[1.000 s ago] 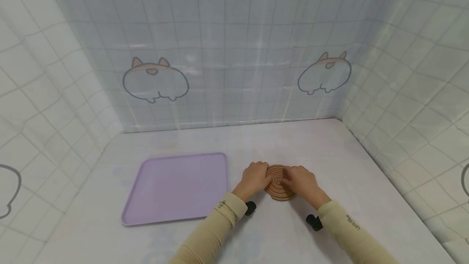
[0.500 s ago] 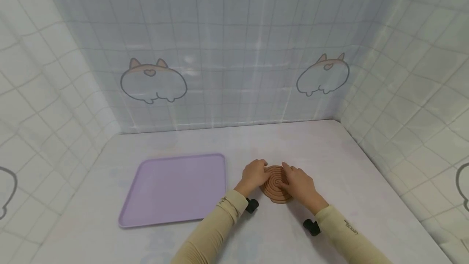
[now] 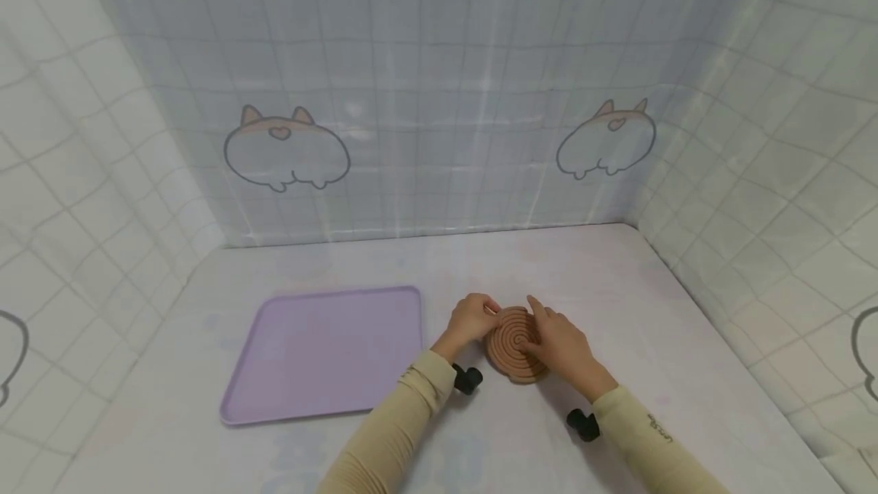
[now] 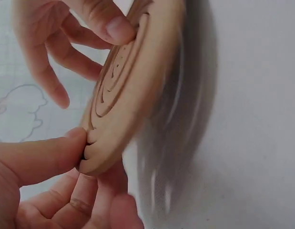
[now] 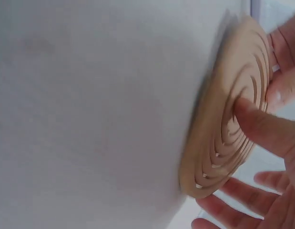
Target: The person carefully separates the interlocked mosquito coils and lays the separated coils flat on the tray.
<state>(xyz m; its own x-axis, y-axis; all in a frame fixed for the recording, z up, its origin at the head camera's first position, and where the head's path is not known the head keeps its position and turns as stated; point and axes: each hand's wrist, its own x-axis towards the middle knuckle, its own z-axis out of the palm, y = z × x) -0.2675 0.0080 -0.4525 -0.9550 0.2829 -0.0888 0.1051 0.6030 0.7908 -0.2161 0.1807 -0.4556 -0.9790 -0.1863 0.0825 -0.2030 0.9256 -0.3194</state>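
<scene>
Both my hands hold a round brown wooden trivet (image 3: 506, 357) with a spiral cut into its face, low over the white table. My left hand (image 3: 472, 319) pinches its left edge. In the left wrist view the left thumb (image 4: 47, 155) presses on the rim of the trivet (image 4: 142, 90), with fingers behind it. My right hand (image 3: 565, 348) grips the right side. In the right wrist view the right thumb (image 5: 264, 126) lies near the spiral's centre on the trivet (image 5: 211, 138), and the other fingers reach behind its edge.
A flat lilac tray (image 3: 329, 357) lies on the table (image 3: 521, 265) to the left of my hands. Gridded sheets with cartoon corgis form a back wall (image 3: 425, 120) and side walls. A small black camera (image 3: 468, 380) sits under the left wrist, another (image 3: 583, 425) under the right.
The trivet has shifted slightly left and toward me. My left hand has moved a little left and its fingers have drawn in at the edge. The right index finger has lifted away from the face.
</scene>
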